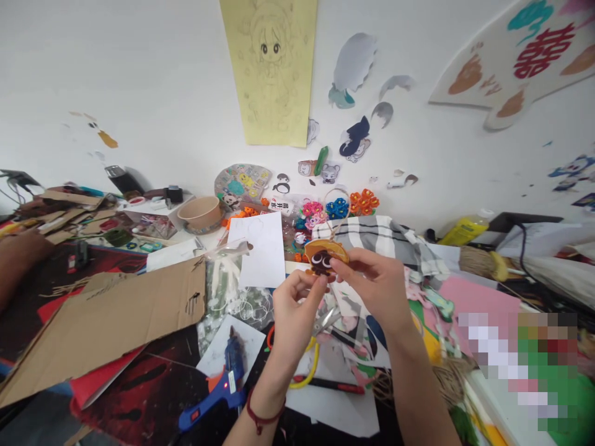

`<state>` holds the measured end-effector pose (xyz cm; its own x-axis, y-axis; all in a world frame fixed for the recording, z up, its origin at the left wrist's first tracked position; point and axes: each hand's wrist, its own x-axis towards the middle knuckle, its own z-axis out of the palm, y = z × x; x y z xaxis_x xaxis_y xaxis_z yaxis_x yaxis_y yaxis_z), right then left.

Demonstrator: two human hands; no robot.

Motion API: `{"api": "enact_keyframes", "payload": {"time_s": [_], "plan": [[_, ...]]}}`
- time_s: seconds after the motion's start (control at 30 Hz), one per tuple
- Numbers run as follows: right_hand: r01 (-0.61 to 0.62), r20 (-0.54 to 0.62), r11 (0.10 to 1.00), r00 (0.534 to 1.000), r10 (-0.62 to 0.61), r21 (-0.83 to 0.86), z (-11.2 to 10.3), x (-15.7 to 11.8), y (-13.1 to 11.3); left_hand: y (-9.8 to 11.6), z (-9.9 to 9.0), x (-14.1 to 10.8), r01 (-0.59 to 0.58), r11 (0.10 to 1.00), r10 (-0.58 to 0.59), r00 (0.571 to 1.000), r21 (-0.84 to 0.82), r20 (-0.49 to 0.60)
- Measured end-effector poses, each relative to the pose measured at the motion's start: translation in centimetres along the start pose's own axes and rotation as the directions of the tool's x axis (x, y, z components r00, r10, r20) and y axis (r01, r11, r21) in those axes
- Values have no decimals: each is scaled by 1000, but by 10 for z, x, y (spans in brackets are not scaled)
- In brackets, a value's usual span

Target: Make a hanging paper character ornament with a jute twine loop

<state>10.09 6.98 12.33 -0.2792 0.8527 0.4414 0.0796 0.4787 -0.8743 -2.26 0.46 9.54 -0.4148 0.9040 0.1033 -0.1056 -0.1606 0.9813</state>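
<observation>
A small brown and orange cartoon figure with big white eyes (321,259) is held up over the cluttered table, between both my hands. My left hand (300,300) pinches its lower edge with thumb and forefinger. On the figure's right side, my right hand (372,279) grips it, the thumb lying on its front. Under my hands are scissors (328,319) among paper scraps. A blue glue gun (216,396) with a lit red light lies to the left of my left wrist.
Brown cardboard (139,310) covers the left side, near another person's arm (23,260). Behind are a white sheet (260,248), a round tan container (201,214) and crocheted flowers (337,207). A yellow bottle (465,229) and pink paper (478,303) are at right.
</observation>
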Motion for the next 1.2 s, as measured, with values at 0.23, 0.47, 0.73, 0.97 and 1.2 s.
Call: {"api": "enact_keyframes", "payload": {"time_s": [0.23,0.47,0.73,0.97,1.2], "plan": [[-2,-47,999,999,4,41,2,0,-4,0,1,-5,-73,994,72,997,-78,-18],[-20,-90,995,996,29,96,3,-1,0,0,3,-6,-178,977,174,984,-116,-45],[0,-137,993,990,16,119,1,0,-1,2,4,-9,-162,985,163,986,56,-24],[16,-175,982,984,17,188,0,3,5,-4,5,-10,-211,972,210,977,104,24],[14,-204,981,979,26,196,-4,4,6,-9,-2,-17,-255,951,252,967,176,39]]}}
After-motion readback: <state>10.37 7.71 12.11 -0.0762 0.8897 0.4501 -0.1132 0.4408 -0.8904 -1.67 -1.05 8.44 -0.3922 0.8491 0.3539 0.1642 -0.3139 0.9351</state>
